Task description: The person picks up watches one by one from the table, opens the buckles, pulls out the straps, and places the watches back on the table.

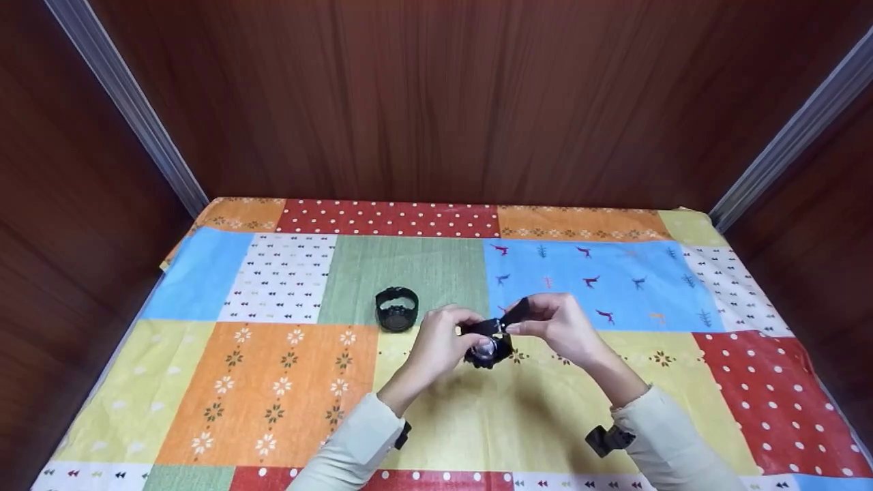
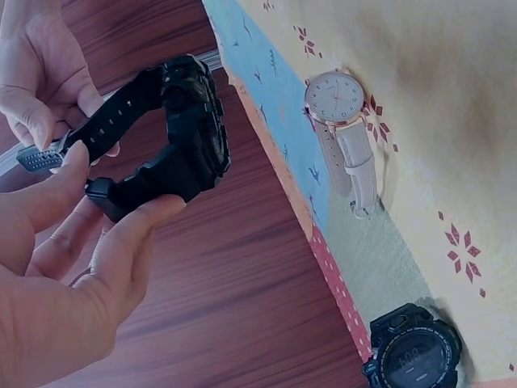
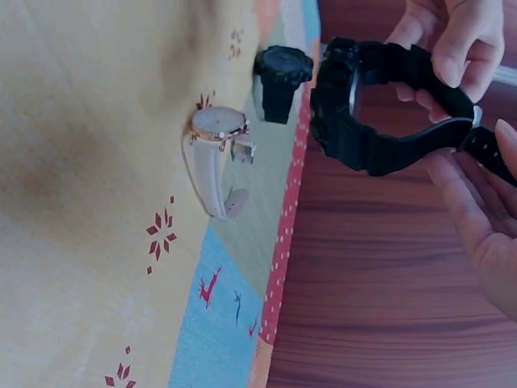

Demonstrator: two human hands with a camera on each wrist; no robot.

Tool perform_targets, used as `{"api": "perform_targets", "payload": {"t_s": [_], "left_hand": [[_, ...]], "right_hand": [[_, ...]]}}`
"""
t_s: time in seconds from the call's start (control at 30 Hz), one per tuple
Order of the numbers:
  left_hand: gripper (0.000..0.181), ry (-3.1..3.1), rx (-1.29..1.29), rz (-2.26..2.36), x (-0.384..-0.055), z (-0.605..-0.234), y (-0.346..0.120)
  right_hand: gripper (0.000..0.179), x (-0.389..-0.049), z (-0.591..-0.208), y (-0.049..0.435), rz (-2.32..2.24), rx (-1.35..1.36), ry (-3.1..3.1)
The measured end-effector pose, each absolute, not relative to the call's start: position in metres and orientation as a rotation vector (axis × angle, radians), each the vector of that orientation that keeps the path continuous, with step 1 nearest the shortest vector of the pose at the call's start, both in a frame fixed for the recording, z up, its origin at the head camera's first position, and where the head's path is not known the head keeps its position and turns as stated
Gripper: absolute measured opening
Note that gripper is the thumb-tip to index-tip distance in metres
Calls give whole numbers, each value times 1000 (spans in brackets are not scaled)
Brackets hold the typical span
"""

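My left hand (image 1: pixel 443 341) grips a black watch (image 2: pixel 194 121) by its case and one half of the strap, above the cloth. My right hand (image 1: pixel 559 324) pinches the other strap end between thumb and fingers. The strap forms a loop, and its tip passes through the silver buckle (image 3: pixel 477 117), close to the right fingertips. A second black watch (image 1: pixel 397 315) with a digital face stands on the cloth to the left, its strap closed in a ring. In both wrist views a pale-strapped watch (image 2: pixel 336 97) with a rose-gold rim lies on the cloth.
A patchwork cloth (image 1: pixel 273 389) covers the table. Brown wood-grain panels (image 1: pixel 436 102) rise at the back and on both sides, with grey metal strips (image 1: pixel 129 102) at the corners. Black wrist-worn devices (image 1: pixel 609 440) sit at both cuffs.
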State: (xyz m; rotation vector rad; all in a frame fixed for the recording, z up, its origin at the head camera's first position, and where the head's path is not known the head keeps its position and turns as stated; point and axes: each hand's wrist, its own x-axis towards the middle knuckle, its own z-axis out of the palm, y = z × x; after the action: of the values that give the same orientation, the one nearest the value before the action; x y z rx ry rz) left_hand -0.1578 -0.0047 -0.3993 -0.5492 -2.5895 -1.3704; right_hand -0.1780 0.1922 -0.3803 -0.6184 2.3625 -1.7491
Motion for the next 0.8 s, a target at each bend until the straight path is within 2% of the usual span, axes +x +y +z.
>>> {"api": "perform_targets", "payload": {"t_s": [0.8], "left_hand": [[18, -2566, -566, -1473, -157, -400, -8]], "right_hand": [[25, -178, -381, 197, -1775, -630, 2236]]}}
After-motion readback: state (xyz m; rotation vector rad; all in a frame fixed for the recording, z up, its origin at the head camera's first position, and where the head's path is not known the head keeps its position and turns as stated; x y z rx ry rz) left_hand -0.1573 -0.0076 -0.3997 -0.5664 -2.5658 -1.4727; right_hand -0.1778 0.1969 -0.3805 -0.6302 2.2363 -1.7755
